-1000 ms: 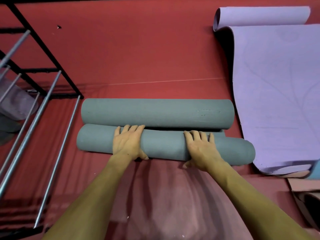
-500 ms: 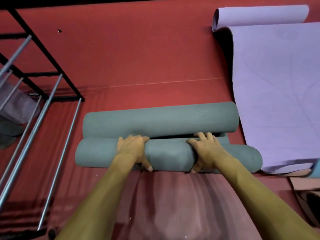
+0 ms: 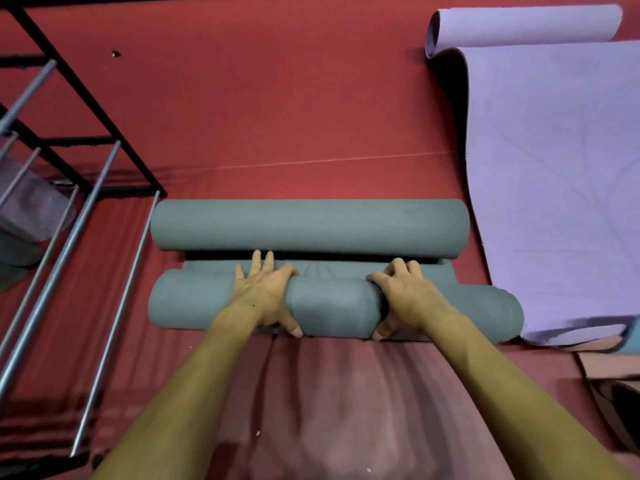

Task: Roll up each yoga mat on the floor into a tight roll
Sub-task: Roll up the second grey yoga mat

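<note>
Both hands, left (image 3: 263,292) and right (image 3: 407,296), grip grey roll (image 3: 329,306); I'd tuck tight toward 12 o'clock, ends level.

Both hands, the left hand (image 3: 265,295) and right hand (image 3: 406,296), are gripping the near grey roll (image 3: 330,306). A purple mat (image 3: 554,188) is lying beside it on the red floor (image 3: 277,98).
</note>
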